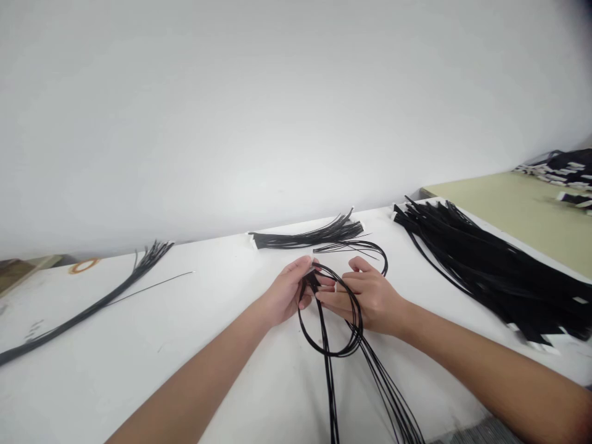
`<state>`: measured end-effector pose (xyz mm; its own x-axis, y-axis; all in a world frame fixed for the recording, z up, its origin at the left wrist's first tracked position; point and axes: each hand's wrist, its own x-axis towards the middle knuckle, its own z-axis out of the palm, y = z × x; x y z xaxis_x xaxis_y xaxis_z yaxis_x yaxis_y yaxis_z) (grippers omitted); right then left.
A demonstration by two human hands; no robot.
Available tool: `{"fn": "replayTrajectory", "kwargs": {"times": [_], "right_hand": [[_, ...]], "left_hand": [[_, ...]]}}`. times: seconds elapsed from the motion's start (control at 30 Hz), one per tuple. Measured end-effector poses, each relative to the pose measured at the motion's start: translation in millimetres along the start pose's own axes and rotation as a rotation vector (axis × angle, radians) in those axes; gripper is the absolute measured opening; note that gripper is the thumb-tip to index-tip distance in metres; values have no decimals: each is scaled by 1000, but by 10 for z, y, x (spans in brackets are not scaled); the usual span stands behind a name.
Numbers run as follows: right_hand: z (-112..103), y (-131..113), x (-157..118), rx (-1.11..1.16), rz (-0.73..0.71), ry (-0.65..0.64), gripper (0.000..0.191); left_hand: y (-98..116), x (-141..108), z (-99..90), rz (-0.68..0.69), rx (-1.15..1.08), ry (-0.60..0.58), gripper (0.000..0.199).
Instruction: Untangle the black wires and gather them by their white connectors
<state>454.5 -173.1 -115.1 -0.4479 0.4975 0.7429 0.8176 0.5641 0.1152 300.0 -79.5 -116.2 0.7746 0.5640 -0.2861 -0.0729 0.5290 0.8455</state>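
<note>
My left hand [292, 290] is closed on a small white connector [312, 269] with black wires running from it, thumb on top. These black wires [331, 354] form a loop in front of my hands, and their long ends hang down toward the bottom of the view. At the right side of the loop, my right hand [370, 296] has its fingers bent in among the wires near the connector. What exactly its fingertips pinch is partly hidden. Just behind the hands, a thinner curved group of black wires [377, 248] lies on the white table [222, 308].
Along the back of the table lies a bundle of black wires [309, 237]. A large pile of black wire harnesses [490, 271] covers the right side. Another bundle [115, 293] and an orange ring [84, 266] lie at left. A pale green surface [499, 203] adjoins at right.
</note>
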Motion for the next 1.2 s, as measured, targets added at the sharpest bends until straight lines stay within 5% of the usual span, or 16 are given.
{"fn": "replayTrajectory", "kwargs": {"times": [0.27,0.63,0.93,1.03,1.2], "right_hand": [[9,-6,-16,-27,56,-66,20],[22,1,-8,-36,25,49,19],[-33,153,-65,175,114,73,13],[-61,178,-42,346,303,99,11],[-82,211,42,704,991,346,13]], "left_hand": [[12,-17,12,-1,26,-30,32],[21,-21,12,-9,16,-15,32],[-3,2,2,-26,-4,47,35],[7,1,-5,-37,1,49,34],[4,9,-17,-8,-6,25,30]]}}
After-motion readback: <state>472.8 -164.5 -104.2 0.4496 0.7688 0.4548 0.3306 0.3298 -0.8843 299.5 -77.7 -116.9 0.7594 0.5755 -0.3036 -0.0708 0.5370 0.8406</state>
